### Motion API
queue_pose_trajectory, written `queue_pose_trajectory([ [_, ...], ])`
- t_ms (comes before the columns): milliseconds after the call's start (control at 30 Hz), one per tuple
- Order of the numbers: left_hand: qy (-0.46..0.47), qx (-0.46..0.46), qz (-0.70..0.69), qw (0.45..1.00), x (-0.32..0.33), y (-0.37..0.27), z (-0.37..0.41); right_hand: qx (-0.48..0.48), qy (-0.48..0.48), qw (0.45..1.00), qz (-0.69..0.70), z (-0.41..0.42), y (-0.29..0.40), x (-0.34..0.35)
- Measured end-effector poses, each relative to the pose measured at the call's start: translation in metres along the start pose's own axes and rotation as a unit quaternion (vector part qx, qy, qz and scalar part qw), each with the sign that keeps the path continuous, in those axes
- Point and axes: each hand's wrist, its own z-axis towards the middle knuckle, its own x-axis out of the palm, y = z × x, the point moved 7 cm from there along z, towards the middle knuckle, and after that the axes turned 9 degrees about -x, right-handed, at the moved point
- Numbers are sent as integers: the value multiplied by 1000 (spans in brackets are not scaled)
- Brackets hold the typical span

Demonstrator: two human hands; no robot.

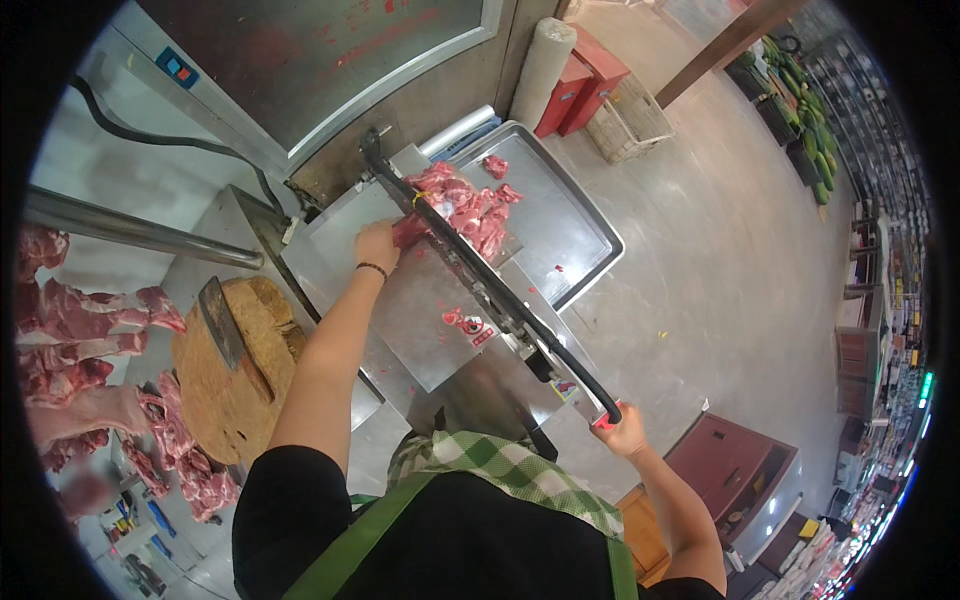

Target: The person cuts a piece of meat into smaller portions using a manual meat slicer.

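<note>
My left hand (377, 246), with a beaded bracelet at its wrist, grips a piece of raw meat (409, 230) on the left side of a long lever-type cutter (480, 274). My right hand (624, 431) is closed around the red-and-black handle end of that cutter's arm at the lower right. Cut pieces of raw meat (480, 217) lie heaped beyond the arm, partly on a metal tray (592, 259). Small scraps (452, 316) rest on the steel plate on my side. The arm hides where the held meat meets the blade.
To my left, a cleaver (223, 322) lies on a round wooden chopping block (247, 427), beside several raw meat cuts (82, 311). Red boxes (592, 79) and a plastic crate (626, 124) stand beyond the tray. A dark red cabinet (724, 469) is at the lower right.
</note>
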Motion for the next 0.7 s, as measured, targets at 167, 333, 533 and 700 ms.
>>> queue_pose_trajectory([
  [167,-19,71,10,997,-16,-29,-19,28,-34,999,2,-3,-85,57],
  [333,-2,-21,-19,1000,5,-14,-34,21,-36,999,15,19,-113,92],
  [533,105,-133,-142,975,25,-30,-61,38,-16,999,5,19,-142,115],
  [700,307,-209,-384,845,73,-29,-113,17,-18,1000,7,21,-140,115],
])
